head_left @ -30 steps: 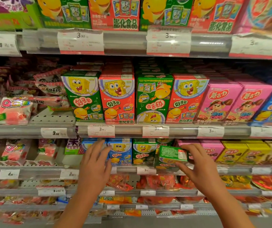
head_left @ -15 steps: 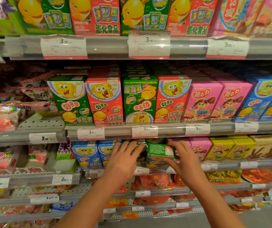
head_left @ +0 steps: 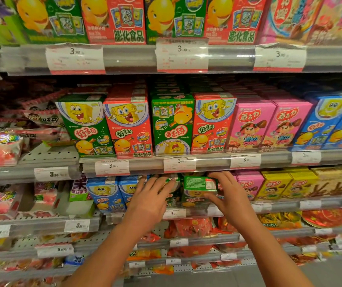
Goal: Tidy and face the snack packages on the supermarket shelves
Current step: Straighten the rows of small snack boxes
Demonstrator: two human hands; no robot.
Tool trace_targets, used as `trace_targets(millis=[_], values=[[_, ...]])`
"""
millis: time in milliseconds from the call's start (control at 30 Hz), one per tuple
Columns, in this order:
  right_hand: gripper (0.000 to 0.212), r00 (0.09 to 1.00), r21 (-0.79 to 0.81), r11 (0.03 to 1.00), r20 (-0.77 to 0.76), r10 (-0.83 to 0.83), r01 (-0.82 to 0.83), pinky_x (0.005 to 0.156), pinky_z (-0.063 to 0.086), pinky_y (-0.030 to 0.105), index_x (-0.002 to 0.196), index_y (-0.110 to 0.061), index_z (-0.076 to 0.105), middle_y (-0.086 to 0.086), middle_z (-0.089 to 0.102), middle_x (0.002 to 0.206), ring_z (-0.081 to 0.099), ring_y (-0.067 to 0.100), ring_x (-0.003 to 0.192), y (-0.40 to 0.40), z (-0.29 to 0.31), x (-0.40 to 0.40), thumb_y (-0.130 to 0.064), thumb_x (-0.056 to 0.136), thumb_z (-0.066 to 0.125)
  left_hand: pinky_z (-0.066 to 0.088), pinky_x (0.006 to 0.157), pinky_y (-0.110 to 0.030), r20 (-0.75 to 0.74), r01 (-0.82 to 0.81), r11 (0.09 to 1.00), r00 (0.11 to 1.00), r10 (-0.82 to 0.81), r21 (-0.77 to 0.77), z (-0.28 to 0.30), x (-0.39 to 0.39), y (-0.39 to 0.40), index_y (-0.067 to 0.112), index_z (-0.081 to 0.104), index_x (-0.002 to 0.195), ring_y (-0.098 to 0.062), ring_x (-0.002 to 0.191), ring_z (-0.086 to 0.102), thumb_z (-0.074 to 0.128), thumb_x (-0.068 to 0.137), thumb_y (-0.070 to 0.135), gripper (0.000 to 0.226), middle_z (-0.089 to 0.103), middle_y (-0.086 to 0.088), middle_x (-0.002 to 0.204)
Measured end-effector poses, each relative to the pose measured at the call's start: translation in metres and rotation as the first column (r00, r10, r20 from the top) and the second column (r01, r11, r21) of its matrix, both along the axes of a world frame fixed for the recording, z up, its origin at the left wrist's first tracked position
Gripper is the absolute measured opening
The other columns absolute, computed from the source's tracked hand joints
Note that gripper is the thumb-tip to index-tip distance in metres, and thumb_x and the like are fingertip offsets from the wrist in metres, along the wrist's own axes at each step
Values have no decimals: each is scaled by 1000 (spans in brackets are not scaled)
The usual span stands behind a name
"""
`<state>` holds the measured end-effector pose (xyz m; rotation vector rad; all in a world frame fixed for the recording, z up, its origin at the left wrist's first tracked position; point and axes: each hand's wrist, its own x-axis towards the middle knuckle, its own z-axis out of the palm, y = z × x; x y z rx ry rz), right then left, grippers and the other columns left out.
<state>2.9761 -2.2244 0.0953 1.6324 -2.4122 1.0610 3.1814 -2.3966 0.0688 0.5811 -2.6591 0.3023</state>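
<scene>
A small green snack box point(head_left: 199, 188) stands tilted forward at the front of the third shelf, its back label facing up. My right hand point(head_left: 230, 198) grips it, thumb under its front and fingers over its top right corner. My left hand point(head_left: 152, 200) lies with straight fingers against another green box point(head_left: 174, 195) just left of it, mostly hiding that box. Two blue boxes point(head_left: 105, 194) stand to the left, pink boxes point(head_left: 249, 186) and yellow boxes point(head_left: 275, 186) to the right.
The shelf above holds upright green, red, pink and blue boxes point(head_left: 173, 123) in a row behind a price rail point(head_left: 211, 162). Soft candy bags point(head_left: 0, 148) fill the left bay. Red foil packs point(head_left: 188, 226) lie on the lower shelves. Grey floor shows at bottom right.
Both hands have moved up and in to the third shelf. The right hand carried the green box to the shelf front; the left hand came right onto the neighbouring green box.
</scene>
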Motion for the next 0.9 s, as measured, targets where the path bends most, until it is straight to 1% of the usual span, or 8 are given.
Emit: trace_targets(millis=[200,333,433,533,667,733,800,900], values=[[52,1000,-11,1000,25,7,-6,74,40,11,132,-28,54,-17,49,119,48,-1,98,5,-1,-5,-34,86,79,49,100,-53,19,8,1000,1000,-8,17,5,-5,-2,25,50,138,-27,112,60,82,71,25,74,60,-1,129],[52,996,-49,998,83,-43,47,72,40,2,127,-32,55,-18,53,116,49,-4,99,23,-5,-15,-34,82,82,52,91,-49,85,-95,995,992,91,40,20,-17,-2,27,53,136,-27,106,64,83,72,27,71,67,0,119],[52,990,-76,994,118,-73,83,77,40,10,124,-29,58,-17,57,112,52,-8,98,31,-7,-20,-40,79,80,52,89,-48,126,-176,982,978,167,63,31,-23,-5,27,60,129,-29,101,68,81,78,35,55,72,-2,108],[52,987,-103,990,143,-77,92,79,45,17,125,-32,56,-24,54,111,50,-15,109,32,-7,-20,-40,79,80,55,80,-47,167,-194,978,969,180,71,36,-25,-9,25,69,119,-33,90,71,84,74,29,48,74,-6,102],[52,989,-135,987,129,-75,92,80,45,12,125,-38,54,-32,51,113,51,-14,108,32,-3,-17,-48,79,74,57,75,-46,147,-127,981,984,105,144,38,-24,-17,23,68,123,-39,94,69,81,79,22,46,72,-11,109],[53,992,-131,988,106,-73,87,80,41,5,126,-34,55,-26,54,112,52,-11,103,30,-2,-14,-51,78,71,57,71,-43,118,-100,980,990,81,170,39,-22,-20,25,68,123,-37,92,70,81,81,22,45,73,-10,106],[53,996,-114,991,57,-62,68,81,40,5,127,-29,57,-20,55,114,49,-8,101,26,-1,-10,-49,80,72,57,60,-39,127,-88,978,990,64,192,41,-20,-22,26,72,117,-34,80,72,87,73,21,47,75,-8,94],[53,999,-95,995,-16,-40,39,87,43,21,129,-24,59,-13,59,118,52,3,107,16,-1,-3,-39,82,79,54,49,-35,117,-74,980,992,53,184,40,-18,-22,24,75,107,-30,66,71,94,64,21,47,74,-6,79]])
